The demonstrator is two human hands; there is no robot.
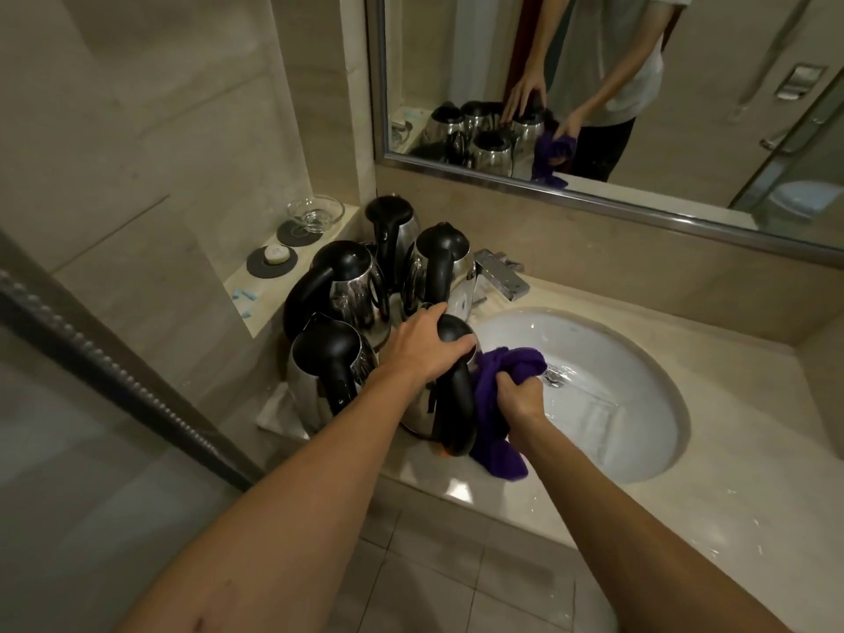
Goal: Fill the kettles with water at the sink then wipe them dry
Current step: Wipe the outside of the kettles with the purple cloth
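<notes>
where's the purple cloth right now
In the head view, the purple cloth is gripped by the right hand, pressed against the nearest kettle, left of the sink basin.

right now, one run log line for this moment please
stage: wiping | left hand: holds nearest kettle by lid | right hand: grips purple cloth against kettle side | sink: beside

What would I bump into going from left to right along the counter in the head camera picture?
Soap on its dark mat → kettle under the left hand → purple cloth in the right hand → white sink.
</notes>
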